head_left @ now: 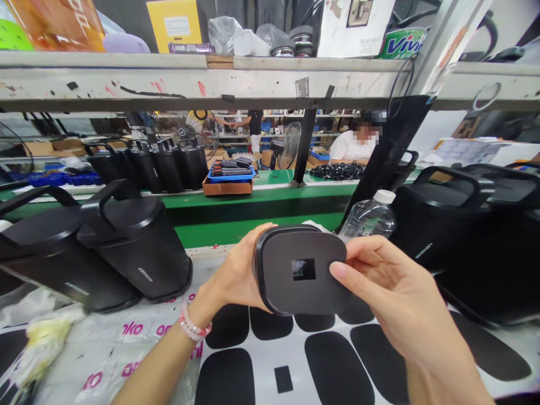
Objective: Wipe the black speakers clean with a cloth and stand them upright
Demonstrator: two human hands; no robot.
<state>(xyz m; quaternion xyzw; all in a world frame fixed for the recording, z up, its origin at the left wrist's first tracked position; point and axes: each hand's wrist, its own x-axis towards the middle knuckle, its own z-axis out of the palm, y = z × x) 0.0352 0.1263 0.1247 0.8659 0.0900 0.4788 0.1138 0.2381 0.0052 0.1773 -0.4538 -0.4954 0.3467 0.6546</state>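
My left hand point(238, 273) is closed around the side of a black canister point(260, 275), whose base is turned toward me. A black rounded pad point(314, 295) covers most of that base, and a small printed label point(298, 269) shows in its rectangular window. Between thumb and fingers, my right hand point(390, 281) pinches the pad's right edge. I cannot tell how much of the pad touches the base. Below the hands lies a white backing sheet point(268, 343) bearing several black rounded pads point(225, 378) and a small black rectangle point(283, 379).
Black handled canisters point(135, 247) stand at left, with more canisters point(455, 236) at right. A clear plastic bottle point(371, 216) is behind my right hand. Beyond runs a green bench point(270, 197) under a loaded shelf point(261, 79). A person point(354, 147) sits across.
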